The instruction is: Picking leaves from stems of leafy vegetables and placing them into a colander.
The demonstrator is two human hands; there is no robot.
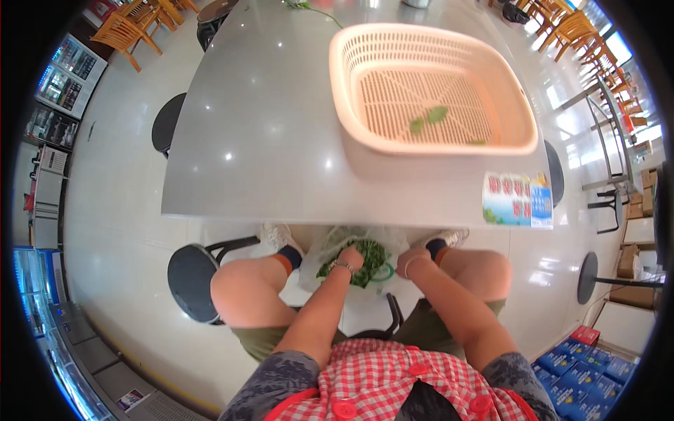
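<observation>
Between my knees, below the table's near edge, a clear plastic bag [314, 259] stands open, with leafy greens [375, 253] inside. My left hand [351, 258] reaches down into it, its fingers curled against the leaves. What those fingers hold, if anything, is hidden. At the bag's right side, my right hand [413, 261] is closed on the plastic rim, beside a green band [388, 273]. On the table above sits a pale pink plastic basket [363, 144] with a slotted bottom. A few loose green leaves [437, 114] lie in it.
The grey table [253, 173] spans the area ahead of me. A printed card [516, 200] lies at its near right corner, and a leafy stem [316, 9] at the far edge. Round black stools [192, 284] flank me. Blue boxes [584, 376] are stacked at lower right.
</observation>
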